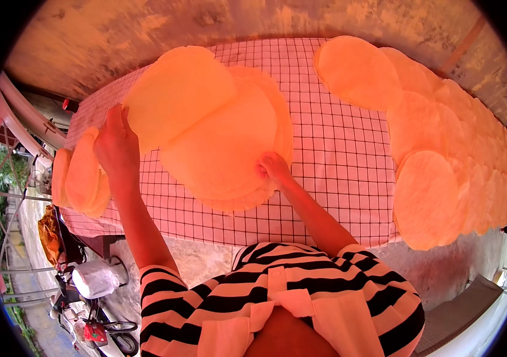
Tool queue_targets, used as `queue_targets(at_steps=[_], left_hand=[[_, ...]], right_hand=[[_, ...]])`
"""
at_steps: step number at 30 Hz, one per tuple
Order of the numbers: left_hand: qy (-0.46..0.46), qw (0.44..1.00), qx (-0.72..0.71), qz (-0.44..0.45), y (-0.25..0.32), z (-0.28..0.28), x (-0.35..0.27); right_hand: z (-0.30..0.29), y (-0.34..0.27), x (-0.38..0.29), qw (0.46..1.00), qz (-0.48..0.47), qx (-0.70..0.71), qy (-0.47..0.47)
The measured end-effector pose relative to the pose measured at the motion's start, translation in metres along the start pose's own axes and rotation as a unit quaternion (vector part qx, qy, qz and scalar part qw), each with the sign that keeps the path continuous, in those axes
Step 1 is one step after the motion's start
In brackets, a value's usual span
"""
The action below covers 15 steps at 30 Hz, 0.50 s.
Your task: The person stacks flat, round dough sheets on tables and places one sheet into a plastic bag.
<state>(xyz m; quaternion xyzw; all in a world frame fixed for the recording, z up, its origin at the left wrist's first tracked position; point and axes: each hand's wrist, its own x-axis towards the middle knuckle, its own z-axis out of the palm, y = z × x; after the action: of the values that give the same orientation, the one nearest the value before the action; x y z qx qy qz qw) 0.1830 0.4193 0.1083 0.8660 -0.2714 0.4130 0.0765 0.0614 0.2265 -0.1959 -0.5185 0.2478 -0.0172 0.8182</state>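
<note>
Thin round sheets that look like rice paper lie in an overlapping pile (pixel 231 147) in the middle of a checked cloth (pixel 338 178). My left hand (pixel 119 145) pinches the left edge of one round sheet (pixel 182 85), which extends to the upper left of the pile and partly overlaps it. On the lower right part of the pile rests my right hand (pixel 275 168), its fingers curled against the top sheet. Whether those fingers grip a sheet is hidden.
Many overlapping round sheets (pixel 432 120) cover the table's right end, some hanging past the front edge. A smaller group (pixel 83 178) lies at the left end. A stained wall (pixel 258 18) runs behind the table. A motorbike (pixel 97 321) and white bucket (pixel 97 279) stand at lower left.
</note>
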Motion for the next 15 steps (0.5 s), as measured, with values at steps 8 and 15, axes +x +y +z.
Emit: queue_targets(at_steps=[8, 15], left_hand=[[0.002, 0.996, 0.078, -0.05, -0.094, -0.001, 0.046], [0.129, 0.976, 0.158, -0.076, -0.084, -0.016, 0.094]], right_hand=[[0.012, -0.001, 0.0, 0.999, 0.046, 0.002, 0.004], [0.0, -0.013, -0.009, 0.999, 0.05, 0.012, 0.015]])
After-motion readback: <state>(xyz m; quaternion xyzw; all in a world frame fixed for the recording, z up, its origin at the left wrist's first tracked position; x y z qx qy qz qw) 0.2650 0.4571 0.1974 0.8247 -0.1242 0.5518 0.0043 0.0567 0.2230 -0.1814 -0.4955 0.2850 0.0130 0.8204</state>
